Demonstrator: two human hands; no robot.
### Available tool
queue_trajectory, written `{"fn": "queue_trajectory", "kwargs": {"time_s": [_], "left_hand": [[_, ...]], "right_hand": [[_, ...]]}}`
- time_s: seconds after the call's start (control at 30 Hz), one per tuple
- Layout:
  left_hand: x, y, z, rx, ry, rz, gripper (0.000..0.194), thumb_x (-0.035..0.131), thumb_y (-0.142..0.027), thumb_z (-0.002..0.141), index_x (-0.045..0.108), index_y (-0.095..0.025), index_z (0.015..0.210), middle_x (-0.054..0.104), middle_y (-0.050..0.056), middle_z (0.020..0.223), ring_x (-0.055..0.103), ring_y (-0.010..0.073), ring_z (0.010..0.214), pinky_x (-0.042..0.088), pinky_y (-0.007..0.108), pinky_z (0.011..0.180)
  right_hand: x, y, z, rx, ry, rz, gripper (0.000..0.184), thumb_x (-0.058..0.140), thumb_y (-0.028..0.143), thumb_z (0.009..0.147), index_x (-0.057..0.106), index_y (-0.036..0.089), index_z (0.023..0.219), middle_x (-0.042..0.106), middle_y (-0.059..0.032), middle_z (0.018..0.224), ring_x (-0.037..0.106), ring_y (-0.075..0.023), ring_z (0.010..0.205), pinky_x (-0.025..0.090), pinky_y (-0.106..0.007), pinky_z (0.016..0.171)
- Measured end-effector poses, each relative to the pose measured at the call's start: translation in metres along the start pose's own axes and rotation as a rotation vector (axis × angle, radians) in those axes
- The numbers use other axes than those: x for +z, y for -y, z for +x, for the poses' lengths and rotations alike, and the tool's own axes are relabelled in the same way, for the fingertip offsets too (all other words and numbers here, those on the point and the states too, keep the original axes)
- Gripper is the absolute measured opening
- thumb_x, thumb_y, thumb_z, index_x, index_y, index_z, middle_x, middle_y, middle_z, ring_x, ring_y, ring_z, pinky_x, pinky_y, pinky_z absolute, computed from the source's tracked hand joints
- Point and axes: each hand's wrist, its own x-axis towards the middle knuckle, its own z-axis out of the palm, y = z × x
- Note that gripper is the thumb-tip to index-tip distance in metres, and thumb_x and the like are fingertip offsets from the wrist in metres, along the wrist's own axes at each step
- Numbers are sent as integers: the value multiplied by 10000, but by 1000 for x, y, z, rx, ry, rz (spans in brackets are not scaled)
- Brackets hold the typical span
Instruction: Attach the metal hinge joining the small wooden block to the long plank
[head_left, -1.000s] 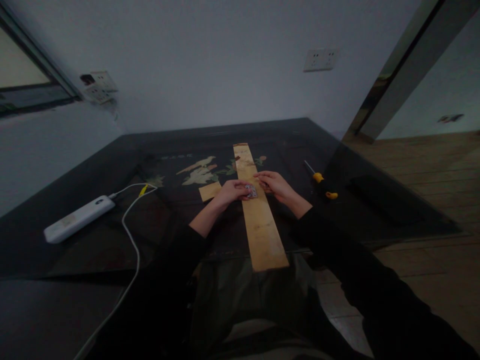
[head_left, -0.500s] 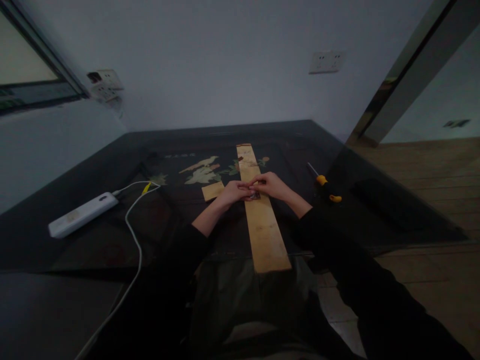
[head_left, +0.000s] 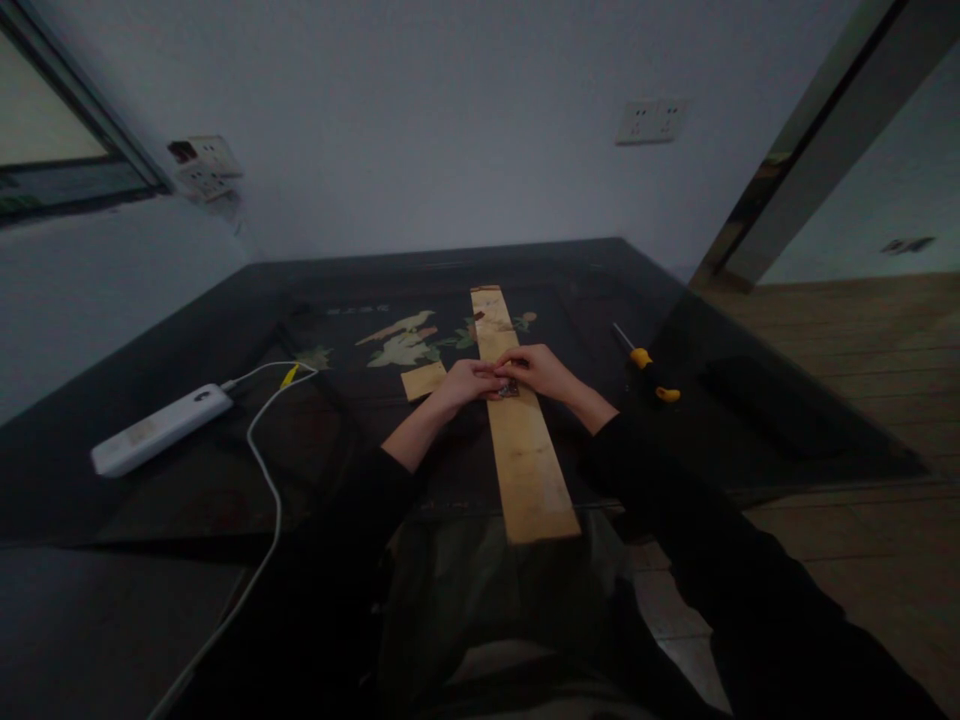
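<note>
A long pale wooden board (head_left: pixel 531 470) reaches from the table's middle past its front edge to my lap. On the board, under my fingertips, lies a small dark metal piece (head_left: pixel 510 388), partly covered, perhaps a hinge. My left hand (head_left: pixel 466 383) is closed, its fingers pressed on or beside that piece. Over it, the fingers of my right hand (head_left: pixel 536 368) are pinched and touch the left fingertips. Whatever they pinch is too small or hidden to make out. A small square wooden piece (head_left: pixel 421 381) rests just left of my left hand.
A screwdriver (head_left: pixel 651 375) with a yellow and black handle lies to the right. At the left sits a white power strip (head_left: pixel 161 430) with its white cable (head_left: pixel 271 490) trailing over the table's front edge. The dark table (head_left: pixel 360 280) stands against the wall.
Both hands stay in nearly the same closed pose over the metal piece. The whole view has shifted slightly; the board and the other objects keep their places.
</note>
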Motion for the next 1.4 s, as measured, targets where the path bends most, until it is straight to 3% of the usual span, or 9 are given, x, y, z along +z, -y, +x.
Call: {"fn": "queue_trajectory", "kwargs": {"time_s": [0.23, 0.5, 0.63, 0.77, 0.87, 0.97, 1.1, 1.3, 1.4], "left_hand": [[-1, 1, 2, 3, 16, 3, 139, 756, -49, 687, 699, -88, 807, 723, 49, 712, 657, 88, 614, 535, 194, 612], [-1, 2, 0, 41, 36, -11, 198, 774, -66, 670, 679, -84, 843, 715, 40, 735, 666, 88, 638, 527, 177, 609], [0, 2, 0, 48, 23, -29, 274, 784, -55, 661, 654, -92, 899, 708, 33, 716, 671, 100, 634, 537, 199, 621], [0, 2, 0, 38, 15, -27, 263, 753, -38, 697, 656, -93, 935, 715, 48, 712, 672, 108, 624, 543, 211, 609], [0, 1, 0, 40, 3, -22, 255, 762, -51, 698, 660, -89, 929, 717, 56, 715, 672, 110, 616, 546, 205, 591], [1, 1, 0, 37, -12, -30, 264, 786, -71, 683, 646, -85, 905, 711, 54, 695, 670, 113, 592, 555, 217, 587], [1, 1, 1, 57, -22, -44, 278, 783, -86, 695, 622, -89, 922, 712, 57, 707, 680, 120, 612, 563, 226, 611], [3, 1, 0, 104, -41, -81, 231, 721, -51, 745, 601, -100, 936, 710, 55, 727, 692, 135, 620, 569, 247, 616], [3, 1, 0, 98, -29, -97, 259, 719, -55, 749, 583, -107, 963, 715, 63, 764, 706, 152, 649, 572, 255, 632]], "right_hand": [[-5, -2, 0, 21, 28, -2, 154, 643, 218, 766, 746, 145, 854, 483, 49, 527, 379, -76, 515, 254, -233, 542], [3, 5, -4, 21, -58, 72, 115, 653, 246, 769, 709, 166, 830, 600, 9, 667, 453, -100, 618, 274, -241, 607], [5, 13, -3, 53, -145, 207, 102, 640, 259, 768, 663, 166, 806, 563, 21, 654, 447, -103, 622, 301, -239, 616], [8, 14, 0, 155, -267, 418, 124, 561, 295, 809, 557, 181, 763, 505, 27, 654, 424, -91, 596, 319, -218, 563], [10, 9, 0, 291, -287, 591, 199, 469, 361, 853, 456, 206, 729, 404, 57, 572, 296, -65, 451, 218, -207, 431], [9, 4, -1, 396, -255, 713, 209, 460, 346, 843, 409, 211, 693, 404, 57, 548, 220, -46, 394, 147, -211, 385], [4, 5, -3, 446, -215, 781, 172, 492, 317, 819, 452, 193, 706, 450, 43, 547, 228, -38, 386, 139, -207, 377], [-6, 14, -9, 386, -142, 701, 240, 631, 393, 754, 593, 157, 729, 359, 84, 500, 239, -39, 406, 135, -217, 405], [-13, 20, -11, 321, -114, 590, 209, 705, 346, 693, 667, 140, 705, 473, 47, 532, 330, -54, 473, 205, -224, 457]]}}
